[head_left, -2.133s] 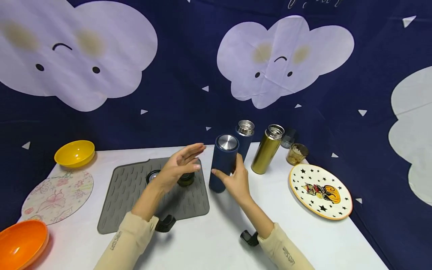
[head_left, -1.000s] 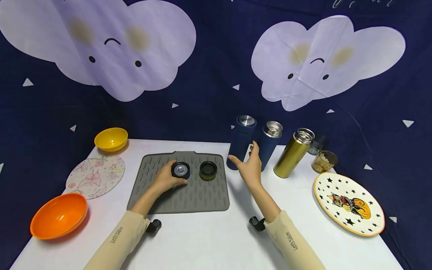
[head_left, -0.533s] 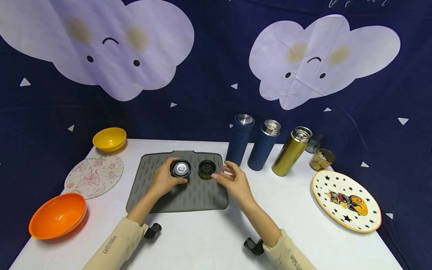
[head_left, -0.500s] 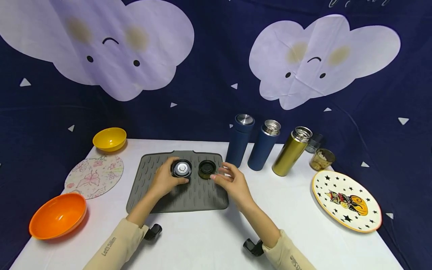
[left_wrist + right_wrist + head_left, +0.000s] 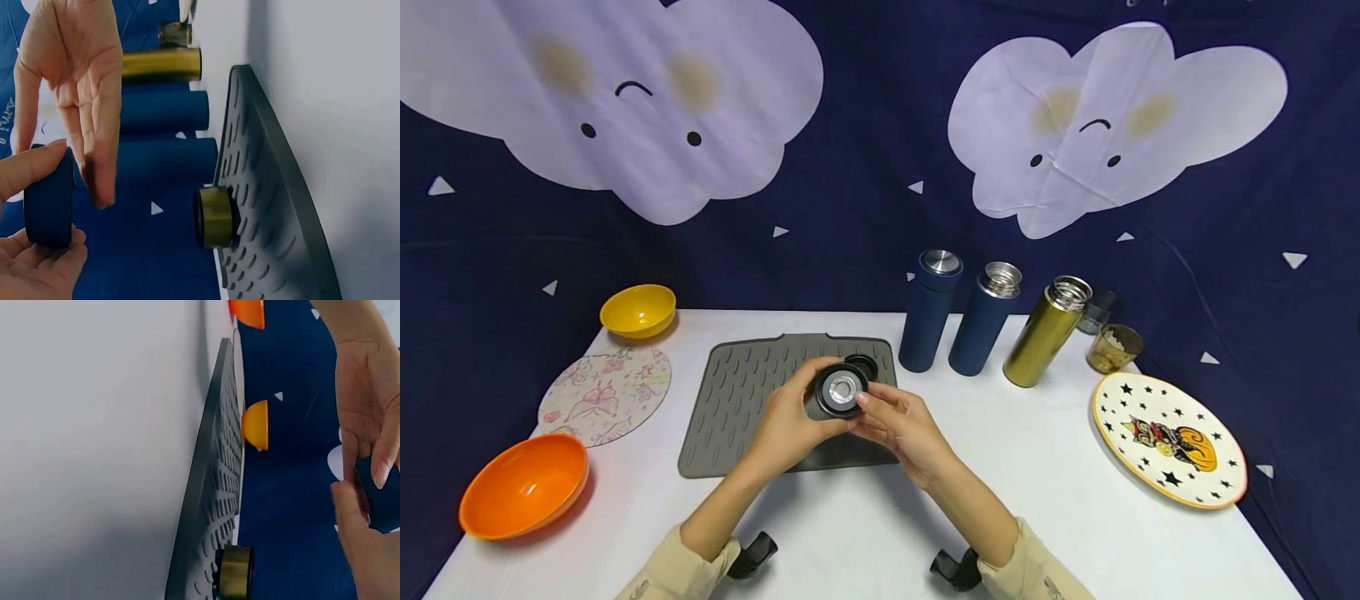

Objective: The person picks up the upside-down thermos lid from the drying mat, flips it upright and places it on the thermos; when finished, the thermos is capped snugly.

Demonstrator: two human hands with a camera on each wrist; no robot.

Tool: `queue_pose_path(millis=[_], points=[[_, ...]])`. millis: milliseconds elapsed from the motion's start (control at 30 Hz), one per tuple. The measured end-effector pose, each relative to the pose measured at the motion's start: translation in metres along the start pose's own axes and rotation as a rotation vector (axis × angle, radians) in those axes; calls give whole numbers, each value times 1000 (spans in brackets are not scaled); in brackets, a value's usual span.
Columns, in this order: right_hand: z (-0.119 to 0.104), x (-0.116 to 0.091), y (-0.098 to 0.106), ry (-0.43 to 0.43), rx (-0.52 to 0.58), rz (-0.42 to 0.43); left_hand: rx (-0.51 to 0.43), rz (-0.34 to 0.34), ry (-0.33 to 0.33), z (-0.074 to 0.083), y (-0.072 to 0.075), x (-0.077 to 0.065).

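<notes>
My left hand grips a dark blue flask lid by its sides, raised above the grey drying mat. The lid's underside, with a silvery centre and black ring, faces the head camera. At its right edge is my right hand, its thumb tip at the rim; firm contact is unclear. In the left wrist view the right hand's fingers are straight beside the blue lid. A gold-and-black lid sits on the mat, partly hidden behind the held lid in the head view.
Behind the mat's right side stand a capped blue flask, an uncapped blue flask and an uncapped gold flask. Farther right are an amber glass and a star-patterned plate. Yellow and orange bowls and a floral placemat lie left.
The right hand has left the capped blue flask, passed beside the gold lid, and come to the blue lid. The left hand has lifted the blue lid off the mat, rightward and nearer.
</notes>
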State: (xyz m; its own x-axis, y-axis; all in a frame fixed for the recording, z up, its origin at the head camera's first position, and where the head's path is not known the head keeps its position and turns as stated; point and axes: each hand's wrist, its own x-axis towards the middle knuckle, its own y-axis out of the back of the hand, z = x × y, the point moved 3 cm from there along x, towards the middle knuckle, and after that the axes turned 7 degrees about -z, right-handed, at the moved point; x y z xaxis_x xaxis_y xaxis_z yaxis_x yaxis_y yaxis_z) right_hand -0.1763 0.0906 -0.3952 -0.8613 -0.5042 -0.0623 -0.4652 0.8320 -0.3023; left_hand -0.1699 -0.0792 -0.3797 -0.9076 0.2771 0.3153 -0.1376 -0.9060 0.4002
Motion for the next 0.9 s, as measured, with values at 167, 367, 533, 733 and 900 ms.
queue_pose_path(millis=[167,367,533,733,900], points=[[0,-6,0,28,40,1,33,-5,-18,3,-6,-5],[1,-12,6,95,-141,78,-14,-134,-2,1,-7,-8],[-4,-20,10,281,-482,120,-211,-240,105,-3,-3,-6],[-11,-32,7,665,-1013,133,-361,-318,229,-8,-3,-3],[-14,-39,3,921,-1272,98,-419,-373,211,-4,-7,-2]])
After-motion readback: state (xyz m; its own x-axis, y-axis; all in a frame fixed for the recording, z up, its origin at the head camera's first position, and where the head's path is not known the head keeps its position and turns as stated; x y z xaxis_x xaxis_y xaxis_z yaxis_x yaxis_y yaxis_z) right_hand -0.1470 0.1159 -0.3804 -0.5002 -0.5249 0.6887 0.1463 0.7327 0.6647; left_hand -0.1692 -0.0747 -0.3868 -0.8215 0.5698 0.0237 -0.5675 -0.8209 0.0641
